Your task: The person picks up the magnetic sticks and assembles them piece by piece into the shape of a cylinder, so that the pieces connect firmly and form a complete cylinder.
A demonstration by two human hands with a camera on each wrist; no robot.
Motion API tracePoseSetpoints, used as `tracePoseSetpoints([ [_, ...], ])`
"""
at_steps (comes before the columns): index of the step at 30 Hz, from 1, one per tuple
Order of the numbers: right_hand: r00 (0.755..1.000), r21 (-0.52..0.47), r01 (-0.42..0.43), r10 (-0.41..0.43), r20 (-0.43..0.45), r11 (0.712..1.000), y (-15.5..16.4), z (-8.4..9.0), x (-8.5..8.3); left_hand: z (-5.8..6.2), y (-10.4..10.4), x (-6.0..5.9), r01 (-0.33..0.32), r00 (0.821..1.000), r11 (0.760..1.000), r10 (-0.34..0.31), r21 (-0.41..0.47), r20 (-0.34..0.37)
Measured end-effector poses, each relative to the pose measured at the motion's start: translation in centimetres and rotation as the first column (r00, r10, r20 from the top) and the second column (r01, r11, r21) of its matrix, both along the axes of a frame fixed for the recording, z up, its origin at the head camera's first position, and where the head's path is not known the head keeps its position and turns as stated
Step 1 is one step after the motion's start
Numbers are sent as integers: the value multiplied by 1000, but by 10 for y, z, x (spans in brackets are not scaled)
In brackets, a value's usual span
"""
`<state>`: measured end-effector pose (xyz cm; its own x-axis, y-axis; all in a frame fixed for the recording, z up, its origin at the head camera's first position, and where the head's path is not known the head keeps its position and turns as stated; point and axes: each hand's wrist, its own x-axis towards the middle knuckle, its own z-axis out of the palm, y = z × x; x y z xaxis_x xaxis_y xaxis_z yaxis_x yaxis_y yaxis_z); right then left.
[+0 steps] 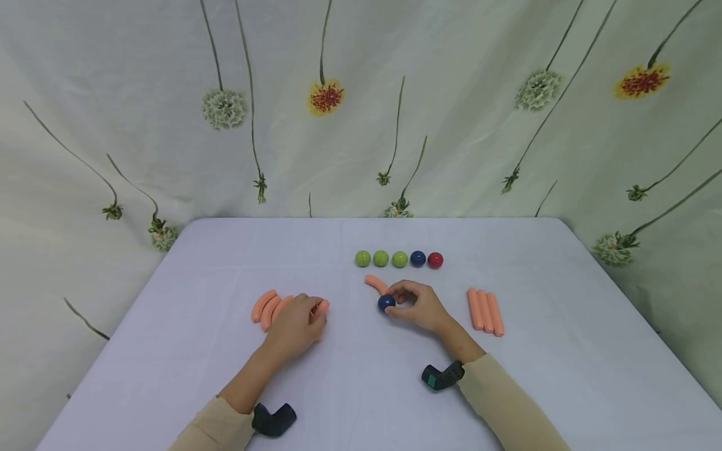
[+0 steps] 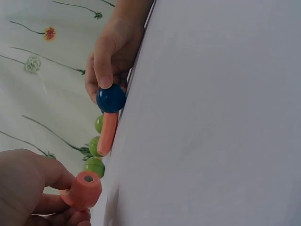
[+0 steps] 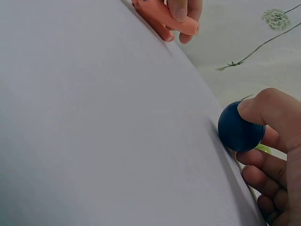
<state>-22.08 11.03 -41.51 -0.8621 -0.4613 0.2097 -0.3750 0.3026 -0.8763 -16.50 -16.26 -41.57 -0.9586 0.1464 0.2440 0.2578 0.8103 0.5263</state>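
Two hands at work on the white table [image 1: 361,388], one on a ball, one on an orange piece.

The right hand [image 1: 420,307] pinches a dark blue ball [image 1: 386,303] against the table, just beside a curved orange piece [image 1: 376,284]. The left hand [image 1: 296,326] curls its fingers round an orange tube [image 1: 320,308], next to more orange pieces [image 1: 267,307]. Only the left wrist view shows the tube's hollow end [image 2: 88,178]. A row of balls [image 1: 398,259] lies beyond the right hand.

A table [image 1: 564,351] covered in a smooth, pale lavender-white cloth fills the lower half of the head view, its far corners rounded. Behind and to both sides hangs a cream fabric backdrop [image 1: 451,125] printed with long-stemmed dandelion heads and red-and-yellow flowers, lightly creased. Soft, even light falls across the scene, casting only faint shadows.
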Motion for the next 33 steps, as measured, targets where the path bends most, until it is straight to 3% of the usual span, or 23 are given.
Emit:
tracePoseSetpoints([
  [2,1000,3,5,-5,3,1000,1,-11,-7,2,2,0,-16,995,998,10,65,98],
  [5,1000,1,14,-14,0,1000,3,-26,-16,3,5,-4,-46,972,982,1,185,236],
  [7,1000,-1,20,-20,-6,1000,3,-37,-23,4,7,-8,-65,947,963,-24,263,322],
  [10,999,1,23,-23,-29,1000,4,-38,-23,5,11,-13,-98,896,919,-85,382,435],
  [14,998,-3,17,-17,-62,1000,3,-40,-23,4,18,-17,-162,847,840,-151,518,510],
  [17,997,-3,14,-15,-72,1000,3,-39,-23,3,24,-20,-208,830,782,-177,588,529],
  [19,998,2,18,-18,-67,1000,4,-38,-23,2,28,-21,-227,826,758,-182,611,533],
  [23,998,-1,16,-16,-56,1000,4,-38,-23,0,34,-22,-243,828,750,-171,616,534],
  [33,999,2,23,-23,-36,1000,2,-32,-19,-2,47,-25,-263,814,773,-144,577,563],
])
